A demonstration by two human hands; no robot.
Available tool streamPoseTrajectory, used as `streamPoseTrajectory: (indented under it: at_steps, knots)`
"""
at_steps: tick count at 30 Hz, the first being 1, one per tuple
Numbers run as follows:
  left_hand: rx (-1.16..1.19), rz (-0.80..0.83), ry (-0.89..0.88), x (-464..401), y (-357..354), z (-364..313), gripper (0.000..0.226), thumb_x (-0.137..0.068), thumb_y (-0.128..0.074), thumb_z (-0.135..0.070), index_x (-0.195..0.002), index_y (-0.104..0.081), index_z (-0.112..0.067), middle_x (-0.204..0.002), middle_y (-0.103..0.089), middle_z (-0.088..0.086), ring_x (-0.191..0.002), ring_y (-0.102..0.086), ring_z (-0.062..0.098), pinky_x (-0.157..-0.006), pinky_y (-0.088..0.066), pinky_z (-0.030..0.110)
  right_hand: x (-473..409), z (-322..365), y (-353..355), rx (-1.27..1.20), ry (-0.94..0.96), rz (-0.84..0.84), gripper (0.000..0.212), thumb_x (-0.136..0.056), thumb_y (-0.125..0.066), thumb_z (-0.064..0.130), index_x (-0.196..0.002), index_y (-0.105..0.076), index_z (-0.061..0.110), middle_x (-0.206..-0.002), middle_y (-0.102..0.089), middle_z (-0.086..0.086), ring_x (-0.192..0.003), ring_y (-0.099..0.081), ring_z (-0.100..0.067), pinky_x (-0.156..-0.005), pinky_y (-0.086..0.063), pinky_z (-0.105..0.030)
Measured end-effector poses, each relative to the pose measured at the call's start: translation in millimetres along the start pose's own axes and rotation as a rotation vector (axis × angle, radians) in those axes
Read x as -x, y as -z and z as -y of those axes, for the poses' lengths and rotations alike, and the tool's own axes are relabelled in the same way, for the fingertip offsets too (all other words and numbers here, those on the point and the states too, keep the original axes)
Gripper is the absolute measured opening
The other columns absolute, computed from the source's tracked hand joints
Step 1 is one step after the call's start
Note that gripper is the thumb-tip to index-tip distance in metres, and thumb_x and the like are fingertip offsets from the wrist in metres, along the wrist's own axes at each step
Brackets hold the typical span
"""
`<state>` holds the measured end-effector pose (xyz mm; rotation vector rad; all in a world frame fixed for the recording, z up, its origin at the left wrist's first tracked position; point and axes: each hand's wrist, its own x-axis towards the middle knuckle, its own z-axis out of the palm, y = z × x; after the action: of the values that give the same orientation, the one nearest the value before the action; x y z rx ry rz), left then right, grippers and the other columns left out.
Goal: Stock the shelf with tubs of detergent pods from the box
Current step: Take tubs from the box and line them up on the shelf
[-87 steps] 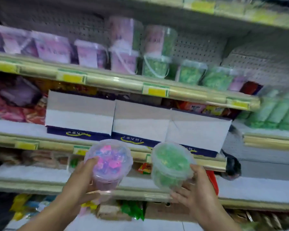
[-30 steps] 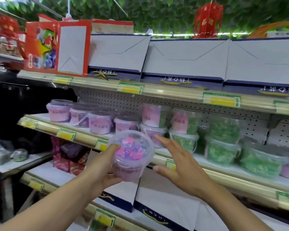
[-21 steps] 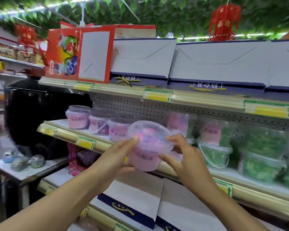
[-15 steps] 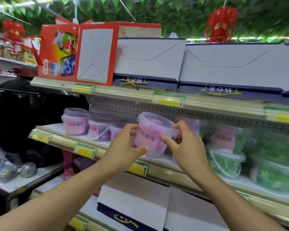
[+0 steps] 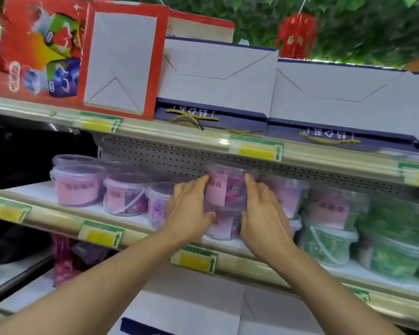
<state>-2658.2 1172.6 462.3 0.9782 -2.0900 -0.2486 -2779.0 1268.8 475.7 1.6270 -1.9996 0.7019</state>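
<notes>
- Biggest risk here, as a guess: the pink tub (image 5: 224, 187) sits stacked on another pink tub (image 5: 224, 226), so if the hands let go while it's off-centre it could tip off the lid and roll off the shelf (image 5: 140, 234).
- Second worry: the neighbours are packed tight. The tub at 9 o'clock (image 5: 159, 204) and the one at 3 o'clock (image 5: 284, 197) are just beside it, so a sideways nudge could shove them around or knock over the stacked green tubs (image 5: 329, 228) further toward 3 o'clock.
- The upper shelf edge is close above the lid at 12 o'clock, so there isn't much headroom for fixing the stack.
- Left hand (image 5: 191, 209) sits at the tub's 9 o'clock, fingers mostly straight and lying against its side, thumb low near the bottom tub. Not really wrapped around it.
- Right hand (image 5: 264, 213) mirrors it at 3 o'clock, fingers extended with the tips touching the tub's side, holding nothing else.
- So the tub is sandwiched between the two hands, on the middle shelf, on top of the second tub.
- The box isn't in view.
</notes>
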Motion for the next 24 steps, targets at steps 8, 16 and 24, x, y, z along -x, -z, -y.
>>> streamPoseTrajectory:
  at_steps: [8, 16, 24]
  knots:
    - [-0.290, 0.063, -0.046, -13.5, 6.3, 8.1, 0.074, -0.080, -0.063, -0.044, -0.143, -0.027, -0.030, -0.138, -0.040, 0.000, -0.125, -0.028, 0.029, -0.106, -0.025, 0.043, -8.0, 2.5, -4.1, 0.115, -0.004, 0.084, 0.079, -0.081, -0.053, 0.008, -0.149, -0.012, 0.013, -0.139, -0.034, -0.012, -0.123, -0.033, -0.031, -0.104, -0.030, -0.036]
    - [-0.278, -0.009, -0.209, 30.5, -0.1, -8.2, 0.073, -0.083, -0.063, -0.034, -0.145, -0.026, -0.027, -0.150, -0.029, -0.006, -0.136, -0.018, 0.021, -0.111, -0.016, 0.042, 48.1, -12.9, -14.0, 0.113, 0.097, -0.005, 0.072, -0.072, -0.074, 0.014, -0.136, -0.042, 0.003, -0.139, -0.042, -0.022, -0.131, -0.038, -0.040, -0.107, -0.035, -0.048]
    - [-0.199, 0.207, -0.097, 116.0, -36.0, -28.3, 0.065, -0.086, -0.060, -0.027, -0.143, -0.030, -0.025, -0.140, -0.046, 0.000, -0.130, -0.035, 0.022, -0.100, -0.037, 0.036, 140.1, -53.7, -22.4, -0.015, 0.151, 0.307, 0.063, -0.092, -0.055, 0.024, -0.146, -0.025, 0.013, -0.152, -0.022, -0.008, -0.140, -0.020, -0.025, -0.113, -0.019, -0.032]
